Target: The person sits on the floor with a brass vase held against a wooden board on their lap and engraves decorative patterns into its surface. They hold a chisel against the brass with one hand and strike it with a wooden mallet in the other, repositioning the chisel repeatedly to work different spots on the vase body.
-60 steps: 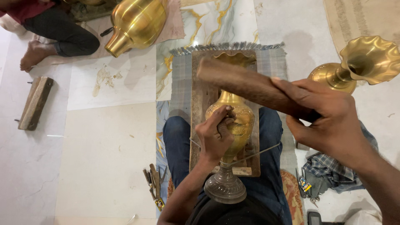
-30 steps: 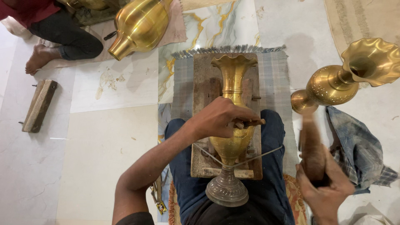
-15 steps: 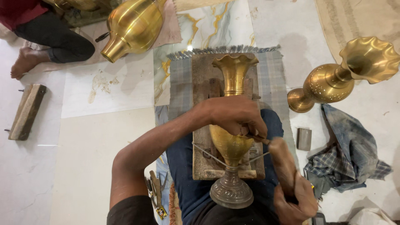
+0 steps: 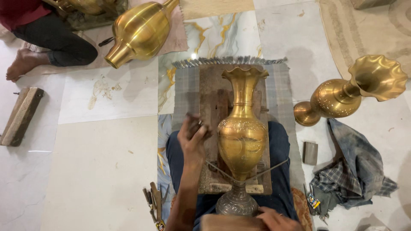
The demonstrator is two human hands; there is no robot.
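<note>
From above, the person sits on the floor with a brass vase [image 4: 242, 137] lying lengthwise over the lap on a worn wooden board [image 4: 214, 107], its frilled mouth pointing away and its darker foot [image 4: 237, 202] close to the body. Two thin metal rods [image 4: 246, 171] cross in a V under the belly of the vase, seemingly bracing it.

The left hand [image 4: 192, 139] is lifted just to the left of the vase's belly, apart from the metal. Its fingers are pinched together round something small and dark, most likely a punch or chisel, though blur keeps me from saying exactly what it is. The right hand [image 4: 274, 219] sits at the bottom edge, just right of the foot and below the vase, resting against a brown wooden block [image 4: 222, 222], perhaps a mallet; how firmly the fingers close on it I cannot tell, as they are mostly cut off.

To my eye the work is between strokes of engraving: the belly already carries fine patterning, and the pinched tool is off the surface. A next move would call for setting the tip back on the belly and bringing the block up from below.

Further from the hands lie a second vase [image 4: 351, 92] to the right, a checked cloth [image 4: 351, 175], a large brass vessel [image 4: 141, 32] beyond, and another person's leg [image 4: 60, 42].
</note>
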